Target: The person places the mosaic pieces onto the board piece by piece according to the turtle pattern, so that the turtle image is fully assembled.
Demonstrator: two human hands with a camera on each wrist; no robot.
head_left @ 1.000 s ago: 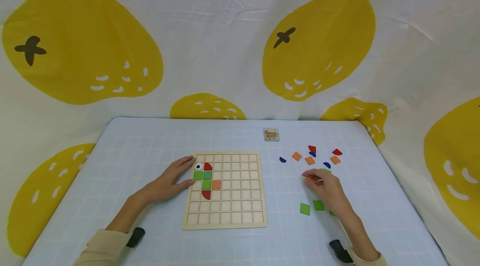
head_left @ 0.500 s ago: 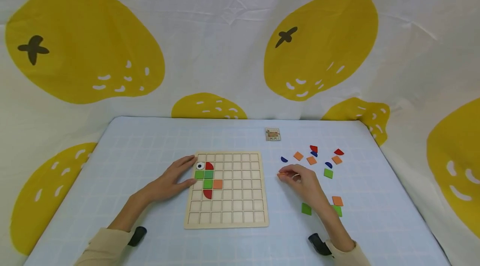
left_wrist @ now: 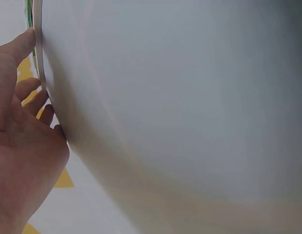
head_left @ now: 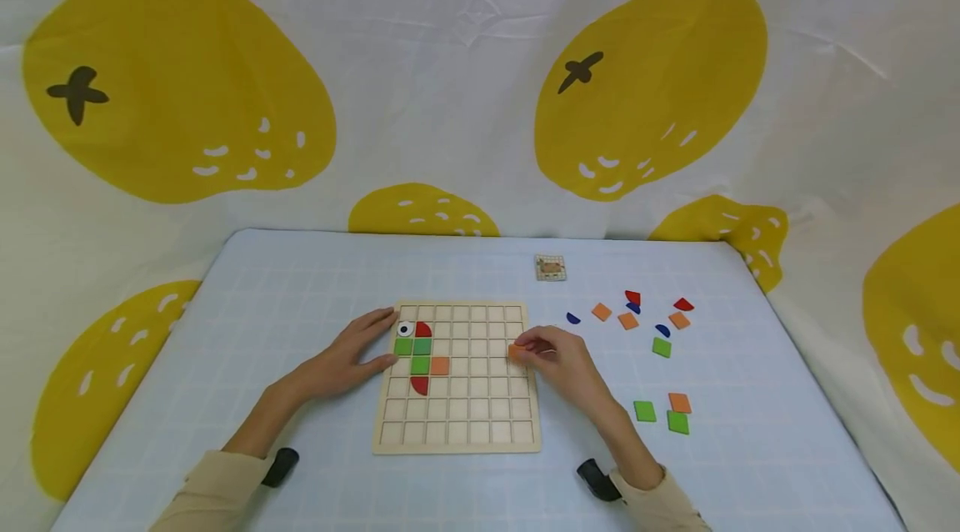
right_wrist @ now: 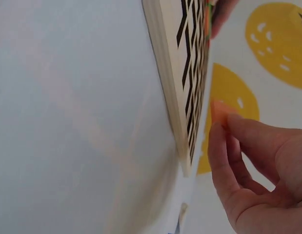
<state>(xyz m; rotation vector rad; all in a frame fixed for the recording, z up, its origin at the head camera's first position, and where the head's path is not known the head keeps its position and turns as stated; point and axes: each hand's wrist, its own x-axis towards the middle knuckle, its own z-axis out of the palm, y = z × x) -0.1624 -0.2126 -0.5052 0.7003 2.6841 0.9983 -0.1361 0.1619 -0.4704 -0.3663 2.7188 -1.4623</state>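
Orange tile (head_left: 515, 354) held over wooden board (head_left: 480, 409)

We pinch the orange tile in our right grip (head_left: 561, 362), above the wooden board's right side. Our left grip (head_left: 347, 358), relaxed, touches the left edge. To the right, we see loose green, orange, red and blue pieces (head_left: 678, 422) on the bench (head_left: 315, 273).
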